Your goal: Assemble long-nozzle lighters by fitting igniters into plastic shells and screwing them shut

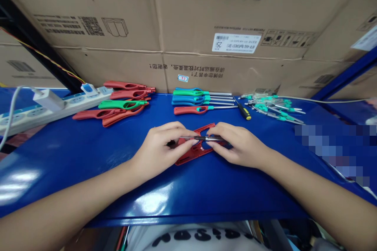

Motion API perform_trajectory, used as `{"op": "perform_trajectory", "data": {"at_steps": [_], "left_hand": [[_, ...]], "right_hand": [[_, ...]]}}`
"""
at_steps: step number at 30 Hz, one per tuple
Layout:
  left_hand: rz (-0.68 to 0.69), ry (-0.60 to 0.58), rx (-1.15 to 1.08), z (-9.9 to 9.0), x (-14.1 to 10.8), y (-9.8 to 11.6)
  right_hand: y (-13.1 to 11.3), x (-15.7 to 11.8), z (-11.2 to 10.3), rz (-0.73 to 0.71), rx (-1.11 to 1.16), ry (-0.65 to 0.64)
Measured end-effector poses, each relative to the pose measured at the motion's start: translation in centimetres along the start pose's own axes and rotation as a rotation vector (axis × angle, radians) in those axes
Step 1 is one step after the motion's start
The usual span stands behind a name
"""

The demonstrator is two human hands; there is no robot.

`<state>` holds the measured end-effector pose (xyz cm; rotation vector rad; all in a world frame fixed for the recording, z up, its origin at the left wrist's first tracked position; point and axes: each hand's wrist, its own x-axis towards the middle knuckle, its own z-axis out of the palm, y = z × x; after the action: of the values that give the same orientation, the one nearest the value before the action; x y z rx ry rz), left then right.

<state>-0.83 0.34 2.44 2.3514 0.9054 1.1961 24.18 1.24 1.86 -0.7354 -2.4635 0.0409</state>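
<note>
While both hands hover over the middle of the blue table point(220, 192), I have only the head view to judge by. The left hand point(163, 143) pinches one end of a slim dark rod with a silver section point(210, 139) between thumb and fingers; the right hand point(238, 145) has the other end in a similar pinch. Beneath lies a red lighter-handle shell point(188, 157), slanted, midway between the near and far edges, partly covered by the fingers. I can't tell whether the rod touches it.

My main worry is the fingertip hold: if either pinch loosens or the pulls are uneven, the rod could twist, tip or drop onto the shell. The shell seems unheld, so a knock from a knuckle could slide it across the glossy surface toward the near edge. With the fingers blocking my line of sight, a misalignment could also go unnoticed.

Along the far edge, a wide reach could disturb the loose lighter handles point(126, 104) by the left corner or the long-reach lighters point(188, 100) in the centre. Toward the far right corner, the yellow-and-black screwdriver point(244, 112) could roll if bumped, and the teal-and-metal lighter inserts point(266, 108) look tangled enough to drag one another.
</note>
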Motion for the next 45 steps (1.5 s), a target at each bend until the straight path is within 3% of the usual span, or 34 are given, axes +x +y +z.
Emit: {"op": "perform_trajectory", "data": {"at_steps": [5, 22, 30, 37, 45], "left_hand": [[-0.007, 0.01, 0.013, -0.2, 0.1, 0.0], [0.087, -0.016, -0.007, 0.4, -0.4, 0.2], [0.061, -0.023, -0.043, 0.5, -0.5, 0.3], [0.019, -0.089, -0.107, 0.5, -0.5, 0.4], [0.231, -0.123, 0.053, 0.1, -0.8, 0.1]], "right_hand": [[0.3, -0.1, 0.0, -0.006, 0.064, -0.033], [-0.4, -0.2, -0.1, -0.129, -0.232, -0.029], [-1.0, -0.2, -0.2, -0.198, -0.297, 0.003], [-1.0, -0.5, 0.1, -0.203, -0.251, -0.058], [-0.9, -0.6, 0.1, -0.207, -0.218, -0.171]]}}
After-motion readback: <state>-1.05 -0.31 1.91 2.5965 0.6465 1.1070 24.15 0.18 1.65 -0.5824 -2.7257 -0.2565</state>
